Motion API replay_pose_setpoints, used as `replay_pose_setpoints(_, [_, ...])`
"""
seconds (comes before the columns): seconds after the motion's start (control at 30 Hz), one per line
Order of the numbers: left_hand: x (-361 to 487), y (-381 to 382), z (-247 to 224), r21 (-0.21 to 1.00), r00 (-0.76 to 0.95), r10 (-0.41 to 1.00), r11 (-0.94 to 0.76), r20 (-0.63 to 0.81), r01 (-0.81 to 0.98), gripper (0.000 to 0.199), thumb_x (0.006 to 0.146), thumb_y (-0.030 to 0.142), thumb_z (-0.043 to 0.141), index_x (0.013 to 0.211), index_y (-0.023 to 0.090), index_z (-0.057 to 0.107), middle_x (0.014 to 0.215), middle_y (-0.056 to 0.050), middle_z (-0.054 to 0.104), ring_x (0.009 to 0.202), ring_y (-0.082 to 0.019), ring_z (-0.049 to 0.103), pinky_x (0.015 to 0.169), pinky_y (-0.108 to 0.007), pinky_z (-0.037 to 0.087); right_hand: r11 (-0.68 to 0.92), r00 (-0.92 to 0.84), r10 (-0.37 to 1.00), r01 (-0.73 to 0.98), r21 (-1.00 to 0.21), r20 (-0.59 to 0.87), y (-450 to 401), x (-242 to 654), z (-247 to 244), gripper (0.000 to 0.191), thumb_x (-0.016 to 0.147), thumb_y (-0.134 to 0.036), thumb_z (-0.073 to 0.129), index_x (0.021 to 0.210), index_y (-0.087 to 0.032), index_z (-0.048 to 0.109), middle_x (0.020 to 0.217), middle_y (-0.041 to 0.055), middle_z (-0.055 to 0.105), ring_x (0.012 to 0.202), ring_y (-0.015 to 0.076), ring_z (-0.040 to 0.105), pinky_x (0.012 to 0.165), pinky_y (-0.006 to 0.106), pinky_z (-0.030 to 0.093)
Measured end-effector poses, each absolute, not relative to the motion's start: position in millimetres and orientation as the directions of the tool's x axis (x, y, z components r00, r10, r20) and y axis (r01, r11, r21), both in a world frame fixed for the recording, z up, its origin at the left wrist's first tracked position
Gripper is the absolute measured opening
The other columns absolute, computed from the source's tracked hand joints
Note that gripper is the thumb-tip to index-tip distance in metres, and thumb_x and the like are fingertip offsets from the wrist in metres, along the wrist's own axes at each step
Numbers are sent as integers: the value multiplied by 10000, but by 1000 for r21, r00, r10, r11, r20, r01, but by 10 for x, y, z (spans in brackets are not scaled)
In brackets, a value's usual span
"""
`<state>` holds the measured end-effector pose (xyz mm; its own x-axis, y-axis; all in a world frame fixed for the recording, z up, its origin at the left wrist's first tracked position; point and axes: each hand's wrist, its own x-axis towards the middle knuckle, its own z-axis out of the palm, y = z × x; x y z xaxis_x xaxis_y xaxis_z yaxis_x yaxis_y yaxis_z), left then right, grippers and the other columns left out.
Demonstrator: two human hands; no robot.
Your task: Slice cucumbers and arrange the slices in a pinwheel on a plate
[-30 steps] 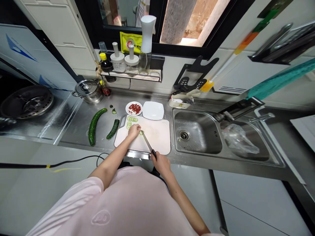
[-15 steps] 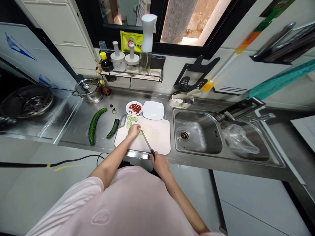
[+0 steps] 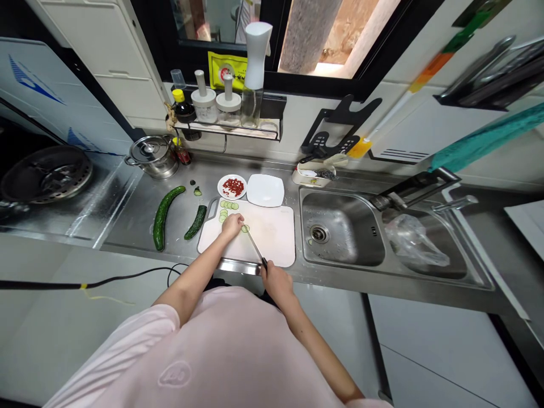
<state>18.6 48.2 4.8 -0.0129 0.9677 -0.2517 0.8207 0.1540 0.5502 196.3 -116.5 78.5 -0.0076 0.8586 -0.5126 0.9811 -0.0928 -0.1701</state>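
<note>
Little room was left for a slip

The left hand (image 3: 232, 225) rested over the cutting board (image 3: 274, 235), its fingers bunched together; whether they pinched a bit of cucumber underneath could not be told. The right hand (image 3: 277, 282) had its fingers wrapped around the handle of the knife (image 3: 256, 247), whose blade slanted away from them toward the left fingertips. A single cucumber slice (image 3: 245, 229) lay at the blade's far end, just right of the left fingers.

The likeliest trouble was a nick: a thin, probably damp slice could have skidded under the edge, and the left fingertips were so near that a small sideways slide might have reached them. The slice could also have clung to the steel and torn or folded when pulled free.

Other cut slices (image 3: 229, 205) lay in overlapping rows beyond and to the left of the left fingers; a careless sweep of that hand might have scattered them, perhaps against the plate of red pieces (image 3: 220, 191) farther out. Nearer the right fingers, the board lay close to the front rim of the desk (image 3: 140, 226), so a hard push or pull could have shifted it mid-stroke.
</note>
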Motion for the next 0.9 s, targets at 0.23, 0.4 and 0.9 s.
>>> replay_pose_setpoints(0.23, [180, 485, 17, 549, -6, 971, 139, -238, 824, 154, 755, 224, 602, 902, 213, 647, 890, -36, 647, 853, -161, 575, 750, -253, 421, -80, -13, 864, 983, -164, -503, -1168, 1945, 788, 288, 951, -357, 300, 1005, -162, 506, 893, 117, 674, 855, 238, 647, 736, 314, 404])
replay_pose_setpoints(0.4, [175, 494, 1, 541, -7, 970, 141, -242, 829, 157, 755, 236, 604, 903, 216, 649, 889, -35, 651, 847, -164, 577, 747, -255, 423, -85, -13, 852, 983, -163, -523, -1147, 1943, 810, 296, 954, -374, 299, 1014, -164, 499, 899, 122, 672, 875, 240, 646, 743, 316, 405])
replay_pose_setpoints(0.9, [179, 494, 27, 532, 9, 971, 124, -240, 838, 150, 758, 235, 597, 899, 217, 646, 882, -33, 652, 834, -157, 577, 709, -244, 415, -55, -35, 860, 986, -160, -509, -1132, 1994, 754, 294, 948, -363, 304, 1023, -161, 504, 889, 116, 675, 870, 257, 648, 729, 315, 413])
